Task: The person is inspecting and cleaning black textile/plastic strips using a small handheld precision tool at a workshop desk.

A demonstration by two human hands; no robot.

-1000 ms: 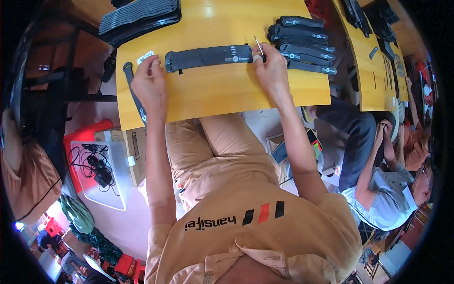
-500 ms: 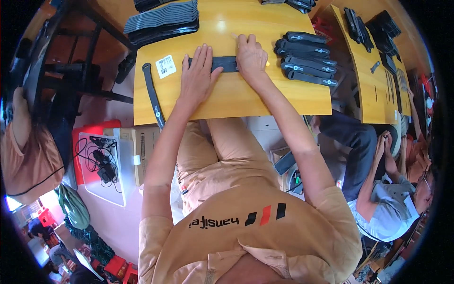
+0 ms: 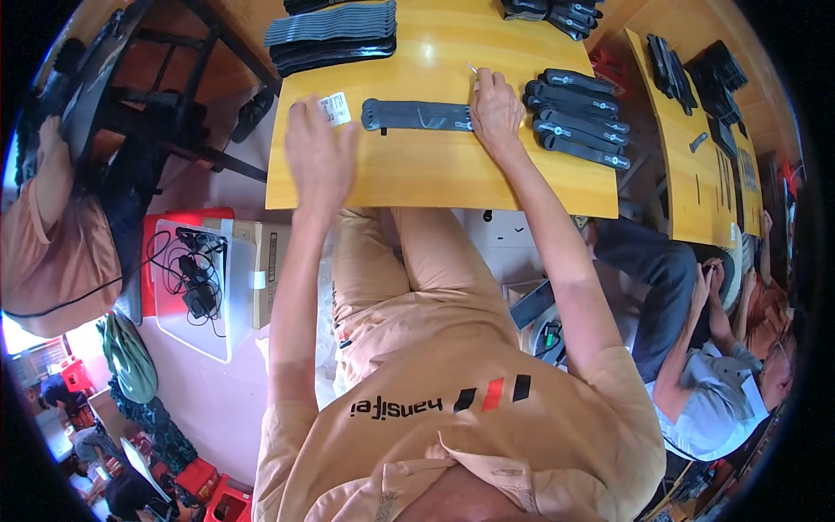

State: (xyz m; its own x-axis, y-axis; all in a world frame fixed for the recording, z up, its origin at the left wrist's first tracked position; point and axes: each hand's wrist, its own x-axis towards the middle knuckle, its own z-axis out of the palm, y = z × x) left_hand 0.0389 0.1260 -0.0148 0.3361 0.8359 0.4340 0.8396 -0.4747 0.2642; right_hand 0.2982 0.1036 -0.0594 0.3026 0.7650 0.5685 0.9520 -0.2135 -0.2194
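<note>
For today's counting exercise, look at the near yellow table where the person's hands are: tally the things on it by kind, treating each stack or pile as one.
Single dark strap laid flat, under the right hand: 1
Piles of dark straps (back-left stack, right pile, back-right pile): 3
White label, by the left hand: 1
Total: 5

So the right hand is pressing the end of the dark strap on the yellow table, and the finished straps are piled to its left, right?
Not quite. In the head view the right hand does press the dark strap on the yellow table, but the piled straps lie to its right.
</note>
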